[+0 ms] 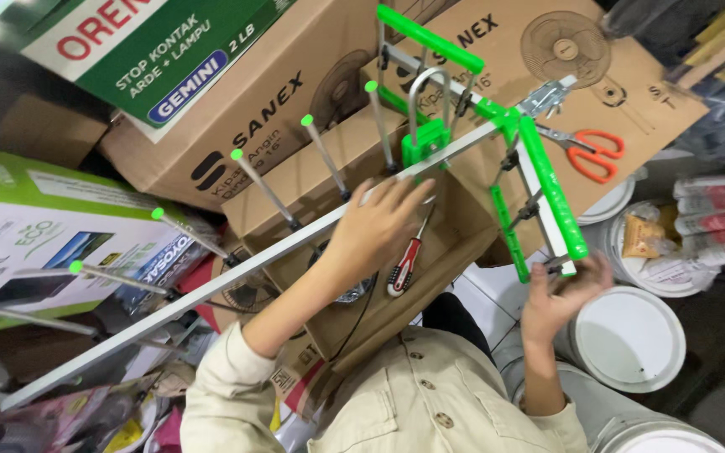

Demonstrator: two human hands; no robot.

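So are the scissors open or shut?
Shut: the scissors lie on a box, orange handles together, blades closed.

Left hand [377, 225] spread flat; right hand [557, 295] fingers curled upward.

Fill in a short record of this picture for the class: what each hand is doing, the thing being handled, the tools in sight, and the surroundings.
Left hand: open, fingers spread on the long grey boom of the antenna
Right hand: fingers at the lower end of the green-capped frame
Rods: metal rods with green tips stick out of the boom
Tools: red-handled screwdriver in the open carton; orange scissors on a cardboard box
Surroundings: stacked cartons, white bucket lid
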